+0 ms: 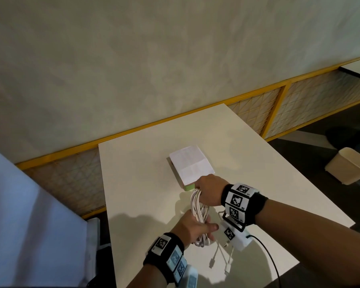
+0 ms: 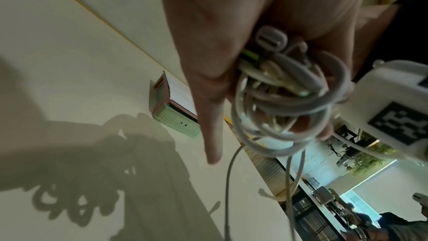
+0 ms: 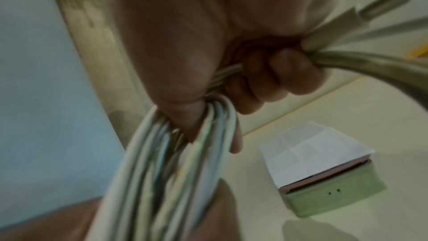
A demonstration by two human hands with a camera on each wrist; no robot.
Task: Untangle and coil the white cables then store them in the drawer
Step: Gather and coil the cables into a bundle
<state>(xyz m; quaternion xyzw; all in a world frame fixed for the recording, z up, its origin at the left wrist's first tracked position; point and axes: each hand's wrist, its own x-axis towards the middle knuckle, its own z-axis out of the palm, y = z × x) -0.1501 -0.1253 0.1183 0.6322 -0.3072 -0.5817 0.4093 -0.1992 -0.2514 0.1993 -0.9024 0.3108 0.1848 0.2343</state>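
Note:
A bundle of white cables (image 1: 199, 215) hangs in long loops just above the white table (image 1: 133, 183). My right hand (image 1: 208, 192) grips the top of the loops, fingers (image 3: 266, 80) curled round the strands (image 3: 173, 171). My left hand (image 1: 195, 227) holds the lower part of the coil (image 2: 277, 116), with its index finger (image 2: 210, 135) stretched out straight. Loose cable ends with connectors (image 1: 212, 262) trail onto the table near the front edge. A small green drawer box (image 1: 189, 169) with white paper on top sits just beyond my right hand; its drawer front (image 3: 329, 197) looks nearly closed.
A beige bin (image 1: 349, 169) stands on the floor to the right. A yellow-framed lattice panel (image 1: 258, 113) runs along the wall behind the table. Pale cloth (image 1: 29, 215) fills the left side. A black lead (image 1: 268, 256) runs from the right wrist camera across the table's front right.

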